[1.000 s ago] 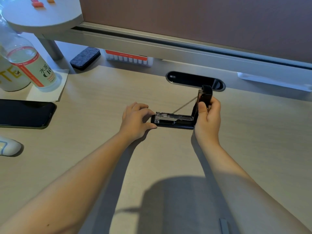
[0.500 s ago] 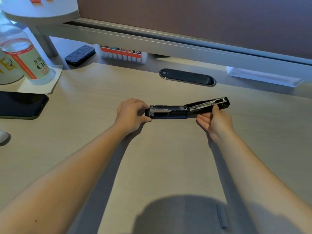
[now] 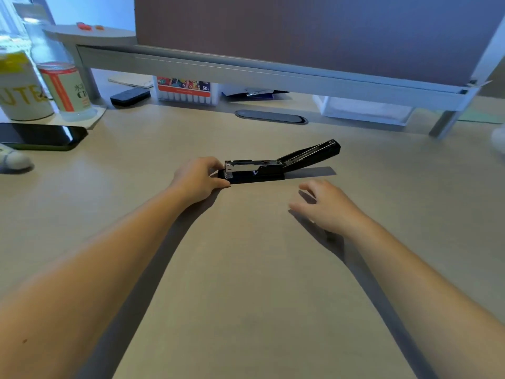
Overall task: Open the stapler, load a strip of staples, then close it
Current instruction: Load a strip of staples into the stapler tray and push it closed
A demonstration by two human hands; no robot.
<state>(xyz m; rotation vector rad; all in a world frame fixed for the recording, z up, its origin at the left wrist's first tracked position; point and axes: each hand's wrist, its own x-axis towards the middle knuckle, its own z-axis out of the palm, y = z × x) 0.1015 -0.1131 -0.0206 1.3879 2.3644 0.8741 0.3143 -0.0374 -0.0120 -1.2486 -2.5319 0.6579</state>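
Observation:
A black stapler lies on the wooden desk with its top cover swung back to the right, resting low and tilted. The metal staple channel is exposed. My left hand grips the stapler's left front end, thumb at its near side. My right hand hovers just above the desk, near and right of the stapler, fingers apart and holding nothing. No strip of staples is visible.
A raised shelf runs along the back, with a marker box, a black eraser and a white tray under it. A phone, a bottle and a cup stand at left. A cable port sits behind the stapler.
My right hand swung the stapler's cover from upright down to the right, then let go and drew back toward me. My left hand kept hold of the front end.

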